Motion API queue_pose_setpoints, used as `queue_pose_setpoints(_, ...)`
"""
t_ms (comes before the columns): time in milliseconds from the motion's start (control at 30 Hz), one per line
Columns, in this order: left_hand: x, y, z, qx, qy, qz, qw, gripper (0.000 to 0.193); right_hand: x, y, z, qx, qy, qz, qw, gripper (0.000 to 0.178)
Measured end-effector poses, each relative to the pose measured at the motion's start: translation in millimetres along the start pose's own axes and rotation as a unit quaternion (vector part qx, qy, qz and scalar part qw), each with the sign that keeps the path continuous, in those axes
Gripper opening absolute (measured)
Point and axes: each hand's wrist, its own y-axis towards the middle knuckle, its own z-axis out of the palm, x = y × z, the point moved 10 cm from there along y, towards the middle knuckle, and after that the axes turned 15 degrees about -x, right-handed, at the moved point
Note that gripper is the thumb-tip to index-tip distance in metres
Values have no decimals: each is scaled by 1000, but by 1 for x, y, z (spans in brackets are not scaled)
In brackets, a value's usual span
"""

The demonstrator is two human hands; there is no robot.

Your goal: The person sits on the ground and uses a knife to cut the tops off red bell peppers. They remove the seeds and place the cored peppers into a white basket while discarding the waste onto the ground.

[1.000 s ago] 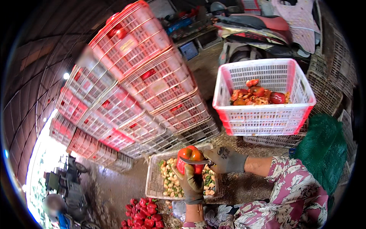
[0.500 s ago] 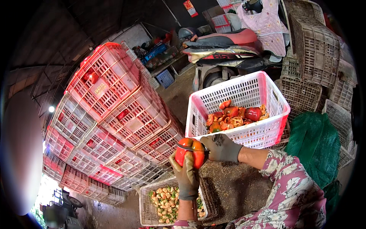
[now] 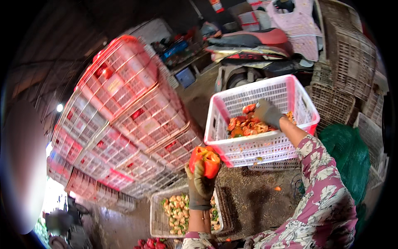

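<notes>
My gloved left hand (image 3: 200, 186) is closed around a red-orange bell pepper (image 3: 205, 161), which has been cut open at the top and shows its pale inside. It hangs just in front of a white crate with pink corners (image 3: 244, 149). Into that crate reaches my gloved right hand (image 3: 268, 113), over red peppers and orange pepper pieces (image 3: 250, 126). The right fingers are hidden behind the glove's back, so what they hold does not show. No knife is visible. Beneath my left forearm stands a low crate (image 3: 157, 224) of pale pepper cores with green stems (image 3: 177, 209).
Stacked red and white crates (image 3: 141, 120) holding peppers rise on the left. A scooter (image 3: 253, 45) stands behind the white crate. Dirty crates (image 3: 352, 62) and a green net sack (image 3: 346, 153) are on the right. An orange scrap (image 3: 277, 189) lies on the floor.
My right hand has left the pepper and moved right and away into the white crate. The knife seen on the pepper is out of sight. The pepper's top is now open, and an orange scrap shows below.
</notes>
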Motion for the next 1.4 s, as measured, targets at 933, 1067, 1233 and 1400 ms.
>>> queue_pose_setpoints(933,-239,-544,-283,-649,323,278,631,65,594,-631,-62,727,547,-239,340,73)
queue_pose_setpoints(1067,-206,-595,-318,-628,51,235,740,64,606,-710,-78,803,446,-251,305,63)
queue_pose_setpoints(1233,-199,-656,-361,-662,260,255,655,85,610,-799,-31,816,343,-257,387,43)
queue_pose_setpoints(1400,-179,-674,-393,-689,401,191,572,89,597,-855,-15,859,247,-272,356,45)
